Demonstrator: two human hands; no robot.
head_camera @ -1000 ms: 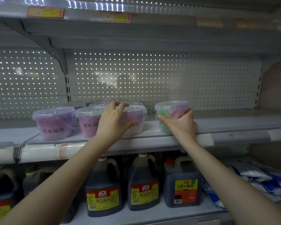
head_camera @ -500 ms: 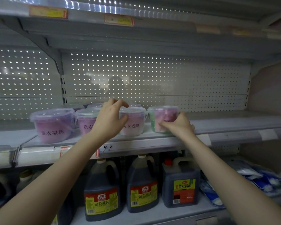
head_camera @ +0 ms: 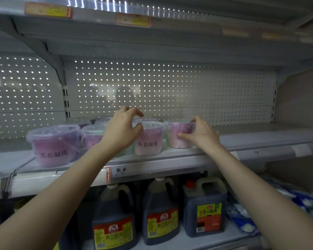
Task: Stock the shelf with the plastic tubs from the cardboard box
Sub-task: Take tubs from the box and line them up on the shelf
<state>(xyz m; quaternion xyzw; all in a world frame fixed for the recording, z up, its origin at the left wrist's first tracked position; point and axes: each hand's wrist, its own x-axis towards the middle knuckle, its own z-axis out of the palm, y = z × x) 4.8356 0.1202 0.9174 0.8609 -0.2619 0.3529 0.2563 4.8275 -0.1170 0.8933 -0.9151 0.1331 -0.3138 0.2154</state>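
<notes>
Several clear plastic tubs with pink or purple contents stand in a row on the grey shelf (head_camera: 242,150). My left hand (head_camera: 122,131) arches over the lid of a pink labelled tub (head_camera: 148,141), thumb on its front rim and fingers curled above it. My right hand (head_camera: 200,136) grips the rightmost tub (head_camera: 177,134), thumb on its front and fingers at the right rim. The two tubs stand close together. A larger purple tub (head_camera: 52,146) is at the left end. The cardboard box is out of view.
The shelf runs bare to the right of the tubs, up to a side wall (head_camera: 300,98). A perforated back panel (head_camera: 170,87) stands behind. Below are dark soy sauce jugs (head_camera: 161,213) and blue-white bags (head_camera: 296,204). Another shelf (head_camera: 134,29) hangs overhead.
My right hand has slid its tub left up to the row and turned it, so the pink side now faces front. My left hand stays on its tub.
</notes>
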